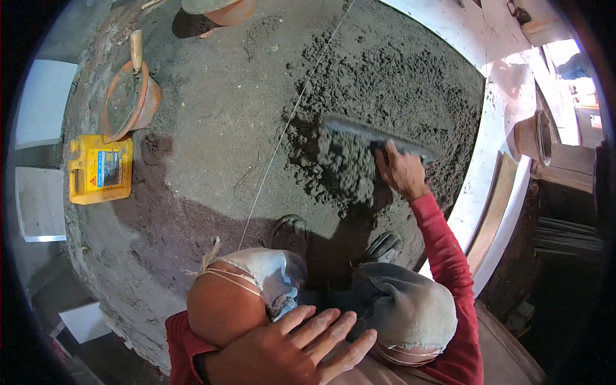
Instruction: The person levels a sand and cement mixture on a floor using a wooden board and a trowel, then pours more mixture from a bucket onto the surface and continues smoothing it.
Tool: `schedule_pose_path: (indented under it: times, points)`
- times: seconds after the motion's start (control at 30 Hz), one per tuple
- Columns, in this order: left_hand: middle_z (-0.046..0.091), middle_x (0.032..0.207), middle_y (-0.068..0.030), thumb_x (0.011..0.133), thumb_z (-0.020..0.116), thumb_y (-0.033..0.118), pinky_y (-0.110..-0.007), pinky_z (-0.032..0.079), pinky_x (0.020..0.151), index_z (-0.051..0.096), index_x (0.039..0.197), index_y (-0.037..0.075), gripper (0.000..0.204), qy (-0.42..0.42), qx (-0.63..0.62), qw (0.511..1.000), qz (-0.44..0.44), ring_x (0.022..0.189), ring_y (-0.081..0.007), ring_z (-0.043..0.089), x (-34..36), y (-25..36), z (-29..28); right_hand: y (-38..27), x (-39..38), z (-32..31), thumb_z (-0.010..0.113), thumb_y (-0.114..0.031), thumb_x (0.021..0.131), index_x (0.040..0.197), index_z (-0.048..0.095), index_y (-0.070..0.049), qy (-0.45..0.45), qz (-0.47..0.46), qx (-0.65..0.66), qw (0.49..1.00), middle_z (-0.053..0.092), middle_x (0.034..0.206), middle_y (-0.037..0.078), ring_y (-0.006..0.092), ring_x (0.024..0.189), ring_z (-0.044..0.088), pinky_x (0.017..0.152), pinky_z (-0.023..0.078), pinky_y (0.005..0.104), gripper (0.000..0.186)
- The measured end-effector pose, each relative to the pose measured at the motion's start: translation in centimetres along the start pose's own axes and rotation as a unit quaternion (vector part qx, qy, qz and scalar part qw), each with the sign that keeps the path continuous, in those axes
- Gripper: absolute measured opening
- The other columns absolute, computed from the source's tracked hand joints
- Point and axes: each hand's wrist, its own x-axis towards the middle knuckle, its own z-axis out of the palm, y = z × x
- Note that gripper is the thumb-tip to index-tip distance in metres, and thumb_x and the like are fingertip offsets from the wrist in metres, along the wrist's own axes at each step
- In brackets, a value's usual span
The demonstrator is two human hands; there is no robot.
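Note:
My right hand (404, 170) grips a long, flat plastering float (353, 126), its fingers wrapped round the handle. The blade lies across a bed of damp grey mortar (398, 70), and loose clumps beside it are blurred by motion. My left hand (301, 346) holds nothing; its fingers are spread above my lap, near my left knee. A taut pale string (280, 139) runs over the floor along the left side of the mortar. I am crouching, with both shoes (385, 247) at the mortar's near side.
To the left stand a yellow jug (119, 189) and an orange bucket (151, 106) with a wooden-handled tool in it. Another bucket (234, 13) is at the far edge. White tiles (471, 205), a wooden strip (494, 208) and a bucket (526, 138) lie right.

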Motion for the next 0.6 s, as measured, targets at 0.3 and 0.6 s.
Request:
schedule_pose_path:
  times: [0.3,0.6]
  points:
    - [0.067,0.121,-0.0112,0.093,0.059,0.037,-0.035,0.051,0.089,0.058,0.135,0.013,0.049,-0.126,-0.008,0.992,0.019,0.102,-0.02,0.067,-0.4,0.1,-1.2,1.9,-0.2,-0.5,0.062,-0.039,0.092,0.12,0.052,-0.012,0.012,0.118,-0.003,0.993,0.066,0.067,0.02,0.0387,0.055,0.064,0.047,0.05,0.0479,0.04]
    - [0.066,0.118,-0.0178,0.096,0.053,0.035,-0.044,0.048,0.094,0.063,0.128,0.006,0.044,-0.048,0.015,0.998,-0.038,0.104,-0.0272,0.065,-0.1,0.5,-2.0,1.9,19.0,5.0,0.055,-0.039,0.097,0.107,0.051,-0.007,0.072,0.038,-0.072,0.994,0.066,0.065,0.02,0.0384,0.056,0.065,0.048,0.051,0.0508,0.034]
